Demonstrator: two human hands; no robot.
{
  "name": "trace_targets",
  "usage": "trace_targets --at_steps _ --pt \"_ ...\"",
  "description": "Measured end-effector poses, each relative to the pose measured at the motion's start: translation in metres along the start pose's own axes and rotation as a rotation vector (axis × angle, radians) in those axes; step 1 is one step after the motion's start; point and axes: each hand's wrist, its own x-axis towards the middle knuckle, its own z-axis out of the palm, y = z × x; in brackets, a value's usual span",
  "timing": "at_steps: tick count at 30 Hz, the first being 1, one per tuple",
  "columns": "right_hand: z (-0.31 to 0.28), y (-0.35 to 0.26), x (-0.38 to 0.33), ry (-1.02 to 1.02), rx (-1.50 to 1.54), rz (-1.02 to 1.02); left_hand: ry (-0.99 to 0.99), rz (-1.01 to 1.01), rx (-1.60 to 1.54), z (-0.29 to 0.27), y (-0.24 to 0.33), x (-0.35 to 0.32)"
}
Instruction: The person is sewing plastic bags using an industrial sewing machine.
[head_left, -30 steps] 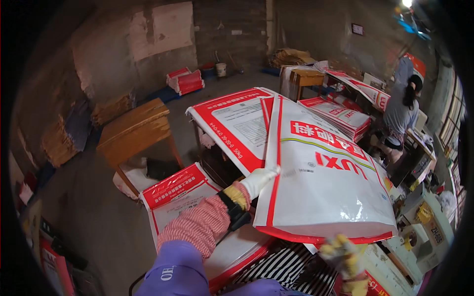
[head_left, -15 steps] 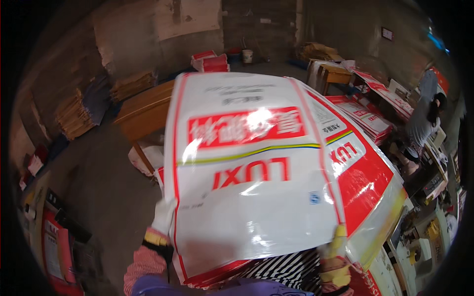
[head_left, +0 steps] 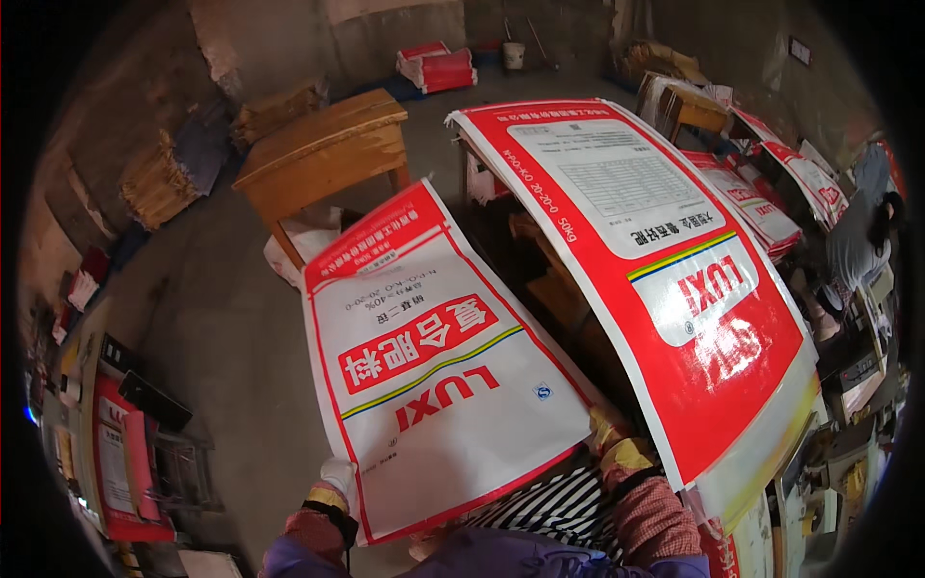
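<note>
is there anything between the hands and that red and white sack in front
Nothing visible. The left hand, in a white glove, grips the near left corner of the red and white sack, and the right hand meets its near right edge, partly hidden behind it. Another sack lies apart to the right.

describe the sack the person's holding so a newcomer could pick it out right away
Start at the wooden table in mid-room; in front of it lies the white-and-red sack, its near corners gripped by the left hand and right hand. Unlike the larger sack beside it, its face is mostly white.
</note>
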Motion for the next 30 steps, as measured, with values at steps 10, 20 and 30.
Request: trace_targets --at_steps 10,20,30 --pt "-0.016 -0.01 -0.012 0.045 0.45 0.165 -0.283 -0.376 -0.023 -0.013 0.065 0.041" --pt "-0.085 -0.021 -0.167 -0.434 1.214 -0.094 0.916 0.463 -0.563 -0.247 0.271 0.044" --pt "-0.161 0.017 -0.256 -0.144 0.132 -0.325 0.667 1.354 -0.397 -0.331 0.564 -0.064"
